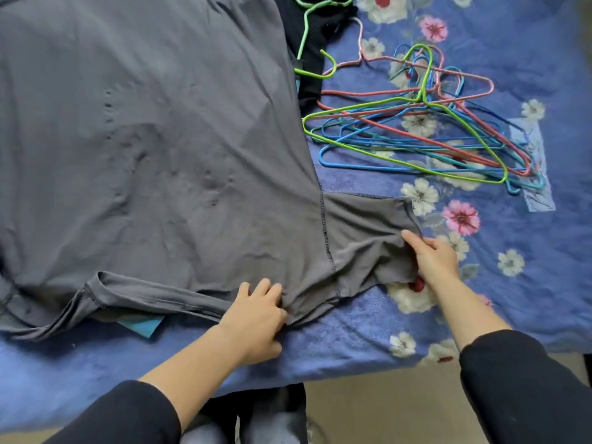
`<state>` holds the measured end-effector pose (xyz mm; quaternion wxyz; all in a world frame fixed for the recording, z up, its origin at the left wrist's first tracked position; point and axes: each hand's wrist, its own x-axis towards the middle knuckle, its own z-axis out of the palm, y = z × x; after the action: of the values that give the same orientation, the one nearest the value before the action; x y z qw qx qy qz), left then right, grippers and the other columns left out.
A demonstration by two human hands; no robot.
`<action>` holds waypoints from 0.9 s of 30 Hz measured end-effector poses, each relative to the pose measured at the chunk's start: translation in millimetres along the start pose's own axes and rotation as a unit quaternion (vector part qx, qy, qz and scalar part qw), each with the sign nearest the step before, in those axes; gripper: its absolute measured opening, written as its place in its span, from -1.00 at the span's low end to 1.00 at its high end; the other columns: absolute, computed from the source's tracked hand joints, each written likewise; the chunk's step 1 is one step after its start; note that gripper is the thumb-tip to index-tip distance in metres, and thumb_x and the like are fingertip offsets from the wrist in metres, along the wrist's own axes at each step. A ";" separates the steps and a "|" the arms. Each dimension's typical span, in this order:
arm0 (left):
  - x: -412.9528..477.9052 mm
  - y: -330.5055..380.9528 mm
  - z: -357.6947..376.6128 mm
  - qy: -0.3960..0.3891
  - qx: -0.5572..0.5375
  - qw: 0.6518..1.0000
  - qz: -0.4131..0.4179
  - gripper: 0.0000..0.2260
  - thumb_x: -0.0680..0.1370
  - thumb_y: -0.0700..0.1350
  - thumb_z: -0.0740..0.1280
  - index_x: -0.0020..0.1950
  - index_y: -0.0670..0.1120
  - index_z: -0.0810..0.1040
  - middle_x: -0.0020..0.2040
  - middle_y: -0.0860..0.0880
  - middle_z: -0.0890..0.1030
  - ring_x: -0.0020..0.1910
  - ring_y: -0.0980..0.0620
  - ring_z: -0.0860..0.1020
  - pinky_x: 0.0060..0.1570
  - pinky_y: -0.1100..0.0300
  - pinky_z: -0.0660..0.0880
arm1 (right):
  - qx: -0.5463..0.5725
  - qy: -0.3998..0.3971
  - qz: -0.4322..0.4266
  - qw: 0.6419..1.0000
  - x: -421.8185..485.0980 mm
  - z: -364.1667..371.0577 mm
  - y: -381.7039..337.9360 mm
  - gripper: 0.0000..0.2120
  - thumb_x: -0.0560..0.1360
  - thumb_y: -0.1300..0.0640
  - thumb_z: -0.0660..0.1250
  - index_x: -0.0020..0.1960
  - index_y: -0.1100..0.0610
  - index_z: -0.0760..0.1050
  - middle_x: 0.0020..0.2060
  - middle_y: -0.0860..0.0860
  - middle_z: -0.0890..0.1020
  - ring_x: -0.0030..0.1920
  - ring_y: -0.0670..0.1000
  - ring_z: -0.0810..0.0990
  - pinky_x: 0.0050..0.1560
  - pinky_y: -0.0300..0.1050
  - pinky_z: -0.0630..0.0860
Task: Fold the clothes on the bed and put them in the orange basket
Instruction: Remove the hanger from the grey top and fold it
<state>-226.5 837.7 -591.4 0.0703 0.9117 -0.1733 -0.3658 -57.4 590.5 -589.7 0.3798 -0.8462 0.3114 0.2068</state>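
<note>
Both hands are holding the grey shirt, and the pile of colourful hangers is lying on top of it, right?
Not quite. In the head view the left hand and right hand do hold the grey shirt, but the pile of hangers lies beside it on the blanket.

Both arms reach forward, black sleeves [512,379] pushed back off bare forearms. The left hand [256,318] lies knuckles up, fingers curled into a bunch of the grey stretchy shirt [160,155] by its shoulder seam, thumb low at the side. Out wide, the right hand [432,257] pinches the shirt's short sleeve, thumb stretched flat on top, wrist straight.
</note>
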 end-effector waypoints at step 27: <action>-70.7 -91.6 41.8 0.332 -0.166 0.817 -0.442 -0.14 0.16 -0.34 0.34 0.47 -0.03 0.30 0.36 -0.20 0.36 0.34 -0.22 0.28 0.29 -0.21 0.16 | -0.317 -0.213 -0.325 0.865 -117.6 144.5 -31.8 -0.36 0.51 0.17 0.22 0.55 0.01 0.11 0.05 0.12 0.57 0.09 0.19 0.53 0.04 0.01 0.42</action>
<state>-278.7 948.8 -599.5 0.1049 0.9309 0.3453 -0.0555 -136.8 761.9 -594.8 0.1937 -0.9095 -0.1521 0.3348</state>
